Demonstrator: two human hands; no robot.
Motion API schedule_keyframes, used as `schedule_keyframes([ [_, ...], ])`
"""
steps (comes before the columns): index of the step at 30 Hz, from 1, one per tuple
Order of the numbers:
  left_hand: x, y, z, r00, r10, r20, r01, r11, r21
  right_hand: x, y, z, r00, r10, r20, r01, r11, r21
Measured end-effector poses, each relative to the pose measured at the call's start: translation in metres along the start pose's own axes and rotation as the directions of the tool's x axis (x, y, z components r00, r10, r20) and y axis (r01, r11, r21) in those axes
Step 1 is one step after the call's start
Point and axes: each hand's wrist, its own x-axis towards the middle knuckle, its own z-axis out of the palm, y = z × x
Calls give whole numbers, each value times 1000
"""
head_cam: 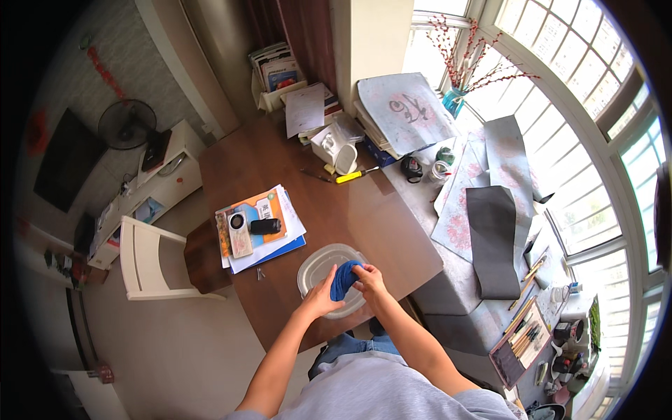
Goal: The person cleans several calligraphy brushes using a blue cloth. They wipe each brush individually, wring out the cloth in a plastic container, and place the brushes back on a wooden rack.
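A bundle of blue yarn (344, 282) is held between both hands over the table's near edge. My left hand (319, 295) grips its left and lower side. At its upper right, the fingers of my right hand (370, 279) pinch the strands. Directly beneath lies an oval clear plastic container or lid (310, 262) with a pale rim, partly hidden by the hands and yarn. Whether it has anything in it cannot be made out.
On the brown wooden table (362, 215) lie books and papers (291, 231) carrying a camera-like device (240, 236) and a black object (265, 226). A yellow-handled screwdriver (350, 177) lies farther back beside a white box (328, 144). A white chair (137, 260) stands left; brushes (525, 336) lie right.
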Motion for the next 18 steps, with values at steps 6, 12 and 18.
schedule_keyframes([
  [6, 3, -33, 4, 974, -68, 216, 207, 654, -728, -20, -2, 4, 983, -120, 136, 113, 992, 55],
  [12, -6, -43, -16, 884, 88, 459, 465, -52, -884, -66, -36, -5, 322, -510, 798, 865, -183, -467],
  [18, -1, -32, -16, 813, 282, 509, 552, -97, -828, -51, -56, 0, 72, -320, 945, 851, -474, -226],
])
